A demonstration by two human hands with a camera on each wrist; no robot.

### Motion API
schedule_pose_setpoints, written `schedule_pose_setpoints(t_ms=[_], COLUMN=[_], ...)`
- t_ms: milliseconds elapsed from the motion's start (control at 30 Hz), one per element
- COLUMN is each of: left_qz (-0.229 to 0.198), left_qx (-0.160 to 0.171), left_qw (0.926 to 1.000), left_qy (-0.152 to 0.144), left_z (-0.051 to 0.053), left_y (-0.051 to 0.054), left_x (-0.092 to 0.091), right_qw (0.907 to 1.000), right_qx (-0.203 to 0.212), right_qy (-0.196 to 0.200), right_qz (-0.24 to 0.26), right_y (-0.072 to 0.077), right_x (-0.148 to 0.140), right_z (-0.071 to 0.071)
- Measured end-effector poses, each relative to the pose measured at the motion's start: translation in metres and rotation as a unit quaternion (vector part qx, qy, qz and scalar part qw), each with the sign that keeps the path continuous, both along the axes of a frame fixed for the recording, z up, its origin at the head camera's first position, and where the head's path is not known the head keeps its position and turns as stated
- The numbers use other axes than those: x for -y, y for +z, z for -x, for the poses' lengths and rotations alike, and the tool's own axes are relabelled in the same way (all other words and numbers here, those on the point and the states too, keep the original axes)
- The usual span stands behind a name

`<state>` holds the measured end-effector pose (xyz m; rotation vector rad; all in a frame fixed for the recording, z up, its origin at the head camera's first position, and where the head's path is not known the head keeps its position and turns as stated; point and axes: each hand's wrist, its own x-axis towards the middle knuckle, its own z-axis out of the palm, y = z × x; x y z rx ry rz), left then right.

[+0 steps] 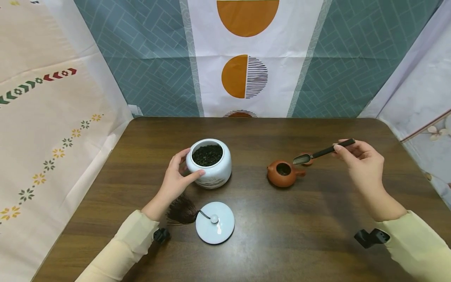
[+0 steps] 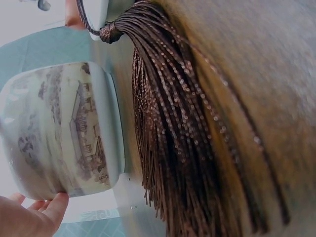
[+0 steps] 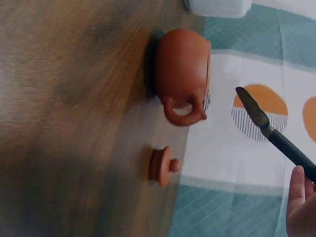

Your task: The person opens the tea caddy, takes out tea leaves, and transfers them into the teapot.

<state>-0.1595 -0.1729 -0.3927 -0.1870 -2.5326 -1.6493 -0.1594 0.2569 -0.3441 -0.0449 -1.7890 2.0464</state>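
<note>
A white porcelain jar (image 1: 221, 174), full of dark tea leaves (image 1: 208, 155), stands upright on the table. My left hand (image 1: 176, 174) grips its left side, thumb at the front; a painted scene covers the jar's wall in the left wrist view. To the right sits a small brown clay teapot (image 1: 279, 178), uncovered, with dark leaves visible inside. My right hand (image 1: 364, 166) pinches the dark handle of a tea scoop (image 3: 284, 145). The scoop's bowl hangs just above and right of the teapot's opening, apart from it. Whether the bowl holds leaves is unclear.
The jar's white lid (image 1: 208, 231) lies in front of the jar, a brown tassel (image 2: 173, 128) tied to its knob. Behind the scoop is the teapot's clay lid (image 3: 160, 167), lying on the wooden table (image 1: 267, 250). Patterned cloths hang behind and beside the table.
</note>
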Motion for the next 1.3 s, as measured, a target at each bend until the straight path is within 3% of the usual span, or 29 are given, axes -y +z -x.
schedule_pose_setpoints(t_ms=[100,200,367,533,833,1067,1300], left_qz=[0.000,-0.002,-0.009,-0.010,-0.005,-0.008,-0.008], left_qx=[0.000,0.002,0.005,0.008,0.007,0.002,0.000], left_qw=[1.0000,1.0000,0.9999,0.9999,1.0000,1.0000,1.0000], left_qy=[0.000,0.000,0.000,0.001,0.002,-0.001,-0.004], left_z=[0.001,0.001,0.001,0.000,0.002,0.000,0.001], left_y=[0.000,0.000,0.000,0.000,0.000,0.000,0.001], left_x=[0.000,-0.001,-0.001,-0.001,-0.001,0.000,0.000], right_qw=[0.9945,0.9853,0.9702,0.9567,0.9370,0.9372,0.9273], right_qx=[0.000,0.011,0.044,0.092,0.196,0.227,0.242], right_qy=[0.023,0.044,0.090,0.126,0.189,0.211,0.259], right_qz=[0.103,0.165,0.221,0.246,0.219,0.160,0.120], right_y=[-0.003,-0.008,-0.018,-0.030,-0.052,-0.065,-0.074], right_x=[-0.011,-0.023,-0.041,-0.056,-0.079,-0.082,-0.084], right_z=[-0.003,-0.005,-0.008,-0.012,-0.022,-0.025,-0.024])
